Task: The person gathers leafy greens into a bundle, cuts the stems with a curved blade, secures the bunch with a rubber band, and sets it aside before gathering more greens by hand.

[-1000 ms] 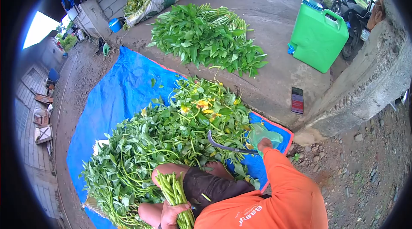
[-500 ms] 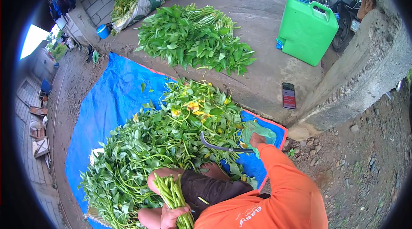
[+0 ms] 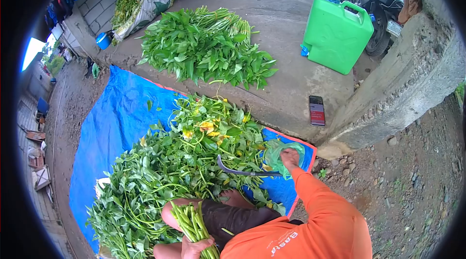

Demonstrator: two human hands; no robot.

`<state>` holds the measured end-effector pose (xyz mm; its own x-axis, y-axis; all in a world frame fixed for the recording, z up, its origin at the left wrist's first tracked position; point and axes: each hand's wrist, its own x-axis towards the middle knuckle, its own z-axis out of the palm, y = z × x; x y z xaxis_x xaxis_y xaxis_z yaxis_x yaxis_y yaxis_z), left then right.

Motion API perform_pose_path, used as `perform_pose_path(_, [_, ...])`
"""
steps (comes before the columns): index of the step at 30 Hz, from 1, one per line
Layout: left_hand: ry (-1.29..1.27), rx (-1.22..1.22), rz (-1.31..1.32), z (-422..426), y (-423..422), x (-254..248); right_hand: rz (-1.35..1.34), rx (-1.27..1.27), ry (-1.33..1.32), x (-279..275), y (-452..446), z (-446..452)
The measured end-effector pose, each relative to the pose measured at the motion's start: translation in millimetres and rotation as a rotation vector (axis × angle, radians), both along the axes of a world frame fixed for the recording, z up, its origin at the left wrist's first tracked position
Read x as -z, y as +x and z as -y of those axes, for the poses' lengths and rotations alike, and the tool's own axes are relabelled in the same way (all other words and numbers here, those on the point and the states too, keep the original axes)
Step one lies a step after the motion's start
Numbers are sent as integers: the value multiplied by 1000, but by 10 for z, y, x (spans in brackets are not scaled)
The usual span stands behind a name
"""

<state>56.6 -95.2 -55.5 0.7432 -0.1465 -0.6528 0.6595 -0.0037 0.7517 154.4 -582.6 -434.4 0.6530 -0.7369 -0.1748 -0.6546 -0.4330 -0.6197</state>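
Observation:
My left hand (image 3: 196,248) is wrapped round a bunch of cut green leafy-vegetable stems (image 3: 191,222), held upright near my thigh. My right hand (image 3: 290,156) reaches down into a thin green plastic bag (image 3: 275,155) at the right corner of the blue tarp (image 3: 109,118). Its fingers are partly hidden there, and I cannot make out what they touch. Just left of the bag lies a sickle (image 3: 242,172), its curved dark blade over the greens. A big pile of loose leafy greens (image 3: 145,181), with some yellowed leaves, covers much of the tarp around my legs.
Bundled greens (image 3: 208,50) lie on the concrete floor (image 3: 272,11) ahead. A green water jug (image 3: 335,33) and a phone (image 3: 317,111) are to the right, beside a concrete post (image 3: 388,89). A filled sack (image 3: 145,8) leans at the back left. A motorcycle (image 3: 378,11) stands behind the post.
The view has shifted slightly, so the surroundings sit a little further left. My right hand has shifted slightly within the green bag. My left hand still holds the stems.

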Motion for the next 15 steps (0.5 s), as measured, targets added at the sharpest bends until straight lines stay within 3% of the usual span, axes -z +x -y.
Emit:
perform_pose_path(1, [8,85,51,-16,41,26,28,30,29,-247,-30,-32])
perform_pose_path(4, [-1,-16,-5,188,123,-132,66,44,160,-481,-136,0])
perform_pose_path(8, [-41,-16,-13,154,123,-84,-56,-151,-96,-214,-223,222])
perform_pose_path(10, [-44,6,16,127,114,-110,-101,-214,-193,-334,-275,190])
perform_pose_path(13, [-37,27,65,36,72,-55,-40,-218,-98,-646,-357,176])
perform_pose_path(15, [-51,21,70,-36,42,-5,93,-253,-273,-1163,-380,-26])
